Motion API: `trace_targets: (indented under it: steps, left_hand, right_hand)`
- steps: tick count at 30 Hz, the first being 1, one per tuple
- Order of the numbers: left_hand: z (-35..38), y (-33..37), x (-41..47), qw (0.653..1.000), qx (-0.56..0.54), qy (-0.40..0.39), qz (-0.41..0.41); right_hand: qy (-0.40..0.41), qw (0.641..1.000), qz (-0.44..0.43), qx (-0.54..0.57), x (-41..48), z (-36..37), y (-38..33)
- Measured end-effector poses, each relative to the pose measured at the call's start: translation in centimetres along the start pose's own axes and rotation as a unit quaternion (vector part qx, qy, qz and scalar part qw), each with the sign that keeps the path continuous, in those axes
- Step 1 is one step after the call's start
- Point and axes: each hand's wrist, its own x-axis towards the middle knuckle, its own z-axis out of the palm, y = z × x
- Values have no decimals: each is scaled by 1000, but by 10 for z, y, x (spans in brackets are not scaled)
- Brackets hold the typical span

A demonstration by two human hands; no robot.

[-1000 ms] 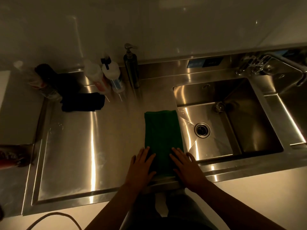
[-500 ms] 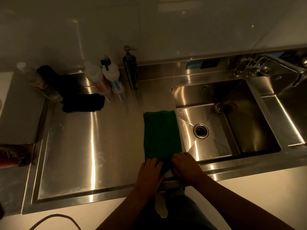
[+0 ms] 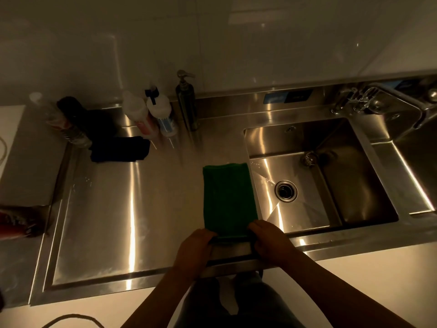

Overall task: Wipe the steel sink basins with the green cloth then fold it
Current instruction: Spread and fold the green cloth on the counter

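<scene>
The green cloth (image 3: 228, 197) lies flat as a long folded rectangle on the steel counter, just left of the sink basin (image 3: 335, 147). My left hand (image 3: 194, 249) pinches the cloth's near left corner. My right hand (image 3: 269, 242) pinches its near right corner. Both hands sit at the counter's front edge, with the near hem lifted slightly between them. The basin holds a round drain (image 3: 286, 191) and a small strainer plug (image 3: 308, 158).
A steel drainboard (image 3: 113, 209) spreads to the left. At the back stand a soap pump (image 3: 186, 102), two white bottles (image 3: 151, 114) and a black cloth (image 3: 120, 149). The tap (image 3: 369, 100) is at the back right, with a second basin (image 3: 421, 147) beyond.
My hands were flat on the cloth's near part a second ago. They slid back to the near edge, curled, and now grip its two near corners.
</scene>
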Motion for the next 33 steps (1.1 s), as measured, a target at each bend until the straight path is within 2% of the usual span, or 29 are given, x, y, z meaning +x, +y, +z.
trace_targets:
  steps: [4,7,13,20,25,27,33]
  left_hand:
    - [-5,3,-5,997,-57,-28,-35]
    - [-8,6,-6,996,-73,-29,-48]
    - [-35,7,23,988,-122,65,-67]
    - [-78,-1,94,971,-147,169,-85]
    - [-89,-5,128,929,-233,242,-158]
    - [-85,-8,131,921,-241,239,-191]
    - [-53,-10,118,933,-213,136,-256]
  right_hand:
    - [-41,999,11,25,-5,-5,5]
    - [-33,998,22,46,-7,-6,10]
    - [65,993,55,78,21,-32,10]
    - [109,978,103,148,93,-82,6]
    - [134,952,180,209,129,-83,16]
    - [109,951,201,208,134,-77,19]
    - [93,959,219,154,133,-56,14]
